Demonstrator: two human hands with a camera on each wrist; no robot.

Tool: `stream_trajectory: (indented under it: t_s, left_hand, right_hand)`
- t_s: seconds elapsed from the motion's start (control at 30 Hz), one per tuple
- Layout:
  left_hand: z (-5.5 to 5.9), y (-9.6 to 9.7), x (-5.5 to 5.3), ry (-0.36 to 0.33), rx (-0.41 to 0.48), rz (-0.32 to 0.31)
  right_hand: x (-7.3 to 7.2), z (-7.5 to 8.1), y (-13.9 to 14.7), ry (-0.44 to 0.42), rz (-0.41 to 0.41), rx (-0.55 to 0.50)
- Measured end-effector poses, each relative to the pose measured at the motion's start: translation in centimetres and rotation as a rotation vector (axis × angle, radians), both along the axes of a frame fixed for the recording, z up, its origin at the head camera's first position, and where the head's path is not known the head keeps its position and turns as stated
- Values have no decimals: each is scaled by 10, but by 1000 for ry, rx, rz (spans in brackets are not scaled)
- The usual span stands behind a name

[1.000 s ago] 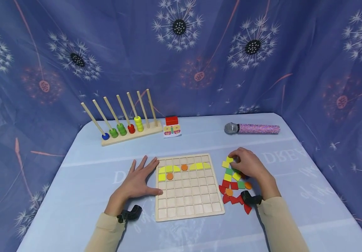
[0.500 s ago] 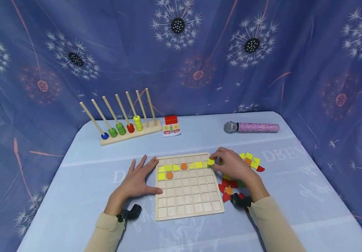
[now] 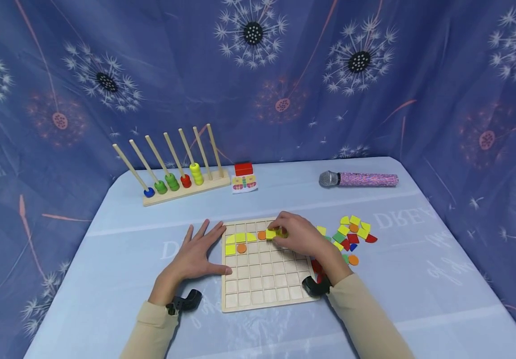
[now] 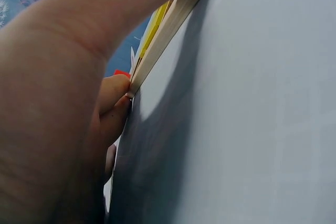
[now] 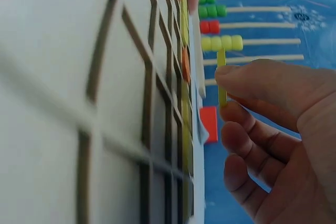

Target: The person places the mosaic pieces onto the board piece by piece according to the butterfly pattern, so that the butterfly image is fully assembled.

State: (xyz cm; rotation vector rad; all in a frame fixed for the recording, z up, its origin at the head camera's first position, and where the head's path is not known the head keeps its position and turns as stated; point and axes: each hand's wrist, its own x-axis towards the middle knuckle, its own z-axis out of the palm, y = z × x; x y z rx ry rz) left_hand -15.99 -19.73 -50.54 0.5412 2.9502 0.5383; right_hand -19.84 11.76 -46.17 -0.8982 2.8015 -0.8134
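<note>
A wooden grid board [image 3: 258, 271] lies on the table, with yellow tiles along its second row and an orange disc [image 3: 242, 248] in the row below. My right hand [image 3: 300, 234] is over the upper right of the board, pinching a yellow square tile [image 5: 222, 77] between thumb and index finger, raised above the grid in the right wrist view. My left hand [image 3: 199, 254] rests with fingers spread along the board's left edge, the thumb touching its rim. Tiles under the right hand are partly hidden.
Loose coloured tiles [image 3: 352, 237] lie right of the board, some hidden behind the right forearm. At the back stand a peg rack with coloured beads [image 3: 186, 192], a red block [image 3: 243, 169] with a butterfly pattern card [image 3: 244, 184], and a glittery microphone [image 3: 358, 179].
My right hand has picked up the yellow square tile from the loose pile and carried it left over the board. The left hand stays in place.
</note>
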Motion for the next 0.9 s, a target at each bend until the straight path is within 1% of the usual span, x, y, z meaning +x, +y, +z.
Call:
stream_trajectory:
  t_s: [0.27,0.4,0.5,0.7,0.9]
  left_hand:
    - [1,-1,0,1,13,-3]
    - [1,-2,0,-1,18,-7]
    - [2,-1,0,0,21,-8]
    - [2,-2,1,0,19,-14]
    - [3,-3,1,17,31,-30]
  right_hand:
    - [3,-3,-26,-7,46,9]
    - [5,-5,-36,-21,47,53]
    - [8,-6,-40,-18,58,80]
    - [10,-8,-44,-22,92,93]
    - [10,-9,-44,-21,80,87]
